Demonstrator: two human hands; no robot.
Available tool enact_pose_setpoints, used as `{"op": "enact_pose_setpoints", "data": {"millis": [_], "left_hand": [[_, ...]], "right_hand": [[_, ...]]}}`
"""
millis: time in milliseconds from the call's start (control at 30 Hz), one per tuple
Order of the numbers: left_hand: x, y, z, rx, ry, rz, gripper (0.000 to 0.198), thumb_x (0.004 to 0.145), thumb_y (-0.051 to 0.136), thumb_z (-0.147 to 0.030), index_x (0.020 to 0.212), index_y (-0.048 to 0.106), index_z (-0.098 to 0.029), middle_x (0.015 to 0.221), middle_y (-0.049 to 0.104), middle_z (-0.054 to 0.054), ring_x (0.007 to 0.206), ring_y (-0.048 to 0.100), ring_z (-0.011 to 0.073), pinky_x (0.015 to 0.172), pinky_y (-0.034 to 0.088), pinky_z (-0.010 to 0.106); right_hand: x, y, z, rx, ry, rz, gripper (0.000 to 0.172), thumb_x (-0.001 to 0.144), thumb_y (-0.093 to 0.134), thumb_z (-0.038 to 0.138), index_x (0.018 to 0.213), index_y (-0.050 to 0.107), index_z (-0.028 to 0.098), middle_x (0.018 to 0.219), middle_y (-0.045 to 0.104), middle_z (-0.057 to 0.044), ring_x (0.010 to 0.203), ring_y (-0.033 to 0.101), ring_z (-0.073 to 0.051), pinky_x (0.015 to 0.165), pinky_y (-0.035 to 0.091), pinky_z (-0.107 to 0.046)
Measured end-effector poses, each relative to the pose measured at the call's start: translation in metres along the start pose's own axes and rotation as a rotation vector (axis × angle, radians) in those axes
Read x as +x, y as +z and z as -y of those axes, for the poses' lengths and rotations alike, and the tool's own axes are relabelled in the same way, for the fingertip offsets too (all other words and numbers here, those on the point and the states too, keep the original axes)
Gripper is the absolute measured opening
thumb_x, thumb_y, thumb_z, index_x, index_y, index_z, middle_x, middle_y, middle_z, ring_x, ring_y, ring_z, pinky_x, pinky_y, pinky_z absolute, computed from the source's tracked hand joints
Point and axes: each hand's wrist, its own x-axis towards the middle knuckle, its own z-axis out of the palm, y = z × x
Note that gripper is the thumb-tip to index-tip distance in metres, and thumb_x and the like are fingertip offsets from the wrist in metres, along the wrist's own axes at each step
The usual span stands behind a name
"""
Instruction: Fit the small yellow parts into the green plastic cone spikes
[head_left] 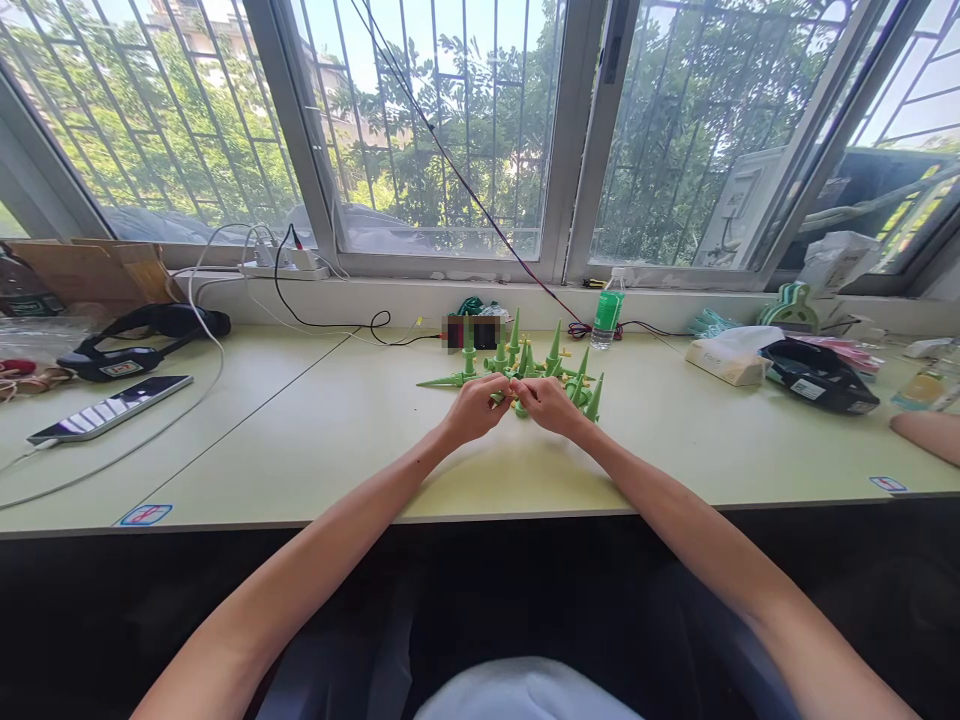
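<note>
Both my hands meet over the middle of the pale table (315, 440), fingertips close together. My left hand (478, 408) is closed in a pinch, and what it grips is too small to make out. Facing it, my right hand (549, 404) is also closed, its thumb and fingers pinching at the same spot. Just behind and around them stand several green cone-shaped plastic spikes (553, 348) with small yellowish parts among them. One green spike (442, 380) lies on its side to the left of my hands. My fingers hide part of the pile.
A water bottle (607, 312) stands behind the spikes to the right. Further right are a tissue box (726, 356) and a black headset (821, 376). On the left lie a phone (111, 408) with a cable and another headset (139, 340). Another person's arm (928, 436) rests at the right edge.
</note>
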Motion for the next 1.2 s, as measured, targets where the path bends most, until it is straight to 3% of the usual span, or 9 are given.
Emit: {"op": "enact_pose_setpoints", "data": {"millis": [500,1033,1200], "left_hand": [[0.0012,-0.0017,-0.0021,-0.039,-0.102,0.021,0.01,0.083,0.067,-0.022,0.077,0.061,-0.018,0.067,0.058,-0.002,0.051,0.045,0.0069,0.052,0.04,0.02],[-0.0002,-0.0001,-0.002,0.013,0.011,-0.027,0.017,0.088,0.062,-0.025,0.074,0.057,-0.017,0.074,0.062,0.001,0.058,0.05,0.0083,0.05,0.042,0.019],[-0.0014,0.0011,-0.0009,0.052,0.043,-0.038,0.019,0.092,0.058,-0.025,0.075,0.055,-0.018,0.076,0.062,0.001,0.058,0.049,0.0078,0.051,0.042,0.019]], "right_hand": [[0.0,0.0008,-0.0016,-0.017,0.005,-0.031,0.053,0.098,0.031,0.053,0.057,0.034,0.019,0.052,0.036,0.003,0.054,0.029,-0.01,0.055,0.022,-0.027],[-0.001,0.0012,0.0004,-0.018,-0.019,-0.022,0.055,0.099,0.03,0.054,0.059,0.043,0.018,0.053,0.036,0.003,0.055,0.026,-0.011,0.055,0.022,-0.026],[-0.0013,0.0017,0.0014,0.006,-0.026,-0.037,0.052,0.099,0.031,0.052,0.06,0.039,0.019,0.054,0.033,0.003,0.055,0.025,-0.011,0.055,0.021,-0.026]]}}
